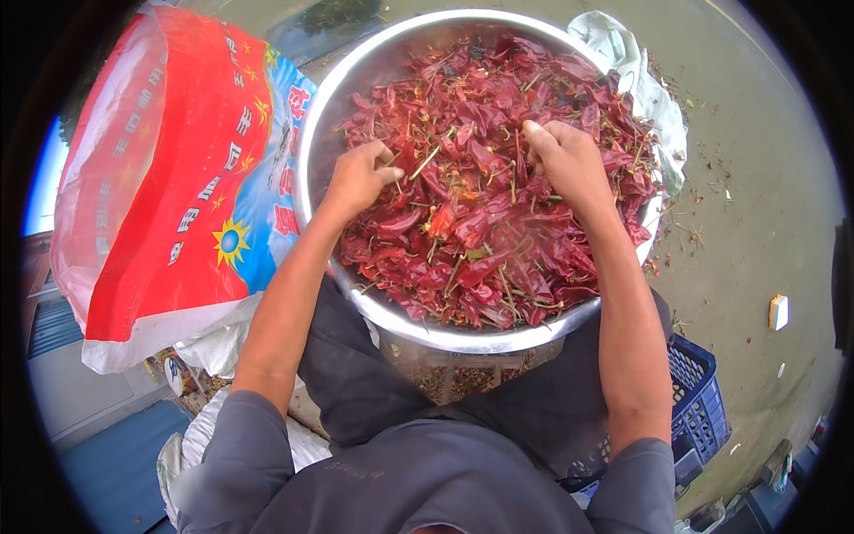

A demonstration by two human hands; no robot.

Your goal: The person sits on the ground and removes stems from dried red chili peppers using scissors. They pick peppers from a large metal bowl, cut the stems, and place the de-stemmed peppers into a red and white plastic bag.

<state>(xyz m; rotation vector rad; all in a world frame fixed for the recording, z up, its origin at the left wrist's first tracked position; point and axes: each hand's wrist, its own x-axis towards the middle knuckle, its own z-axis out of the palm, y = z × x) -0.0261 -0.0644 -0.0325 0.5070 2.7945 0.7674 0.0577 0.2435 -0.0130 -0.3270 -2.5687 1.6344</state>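
A wide metal basin (pixel 313 178) holds a heap of crumpled red dried peppers (pixel 471 231), mixed with pale and greenish stems. At the basin's left side, my left hand (pixel 365 173) is among the peppers, its fingers curled with thumb toward index; what lies between them is unclear. My right hand (pixel 569 160) is over the right half of the heap, fingers bent and thumb raised toward the middle; anything in its grip is hidden. Both forearms reach in from below, on either side of my dark-clothed legs.
A large red, white and blue printed sack (pixel 178 178) stands left of the basin. A white crumpled sack (pixel 667 142) lies behind its right side. A blue plastic crate (pixel 698 427) sits by my right leg. A small white-and-yellow object (pixel 778 311) lies on the littered grey floor (pixel 747 231).
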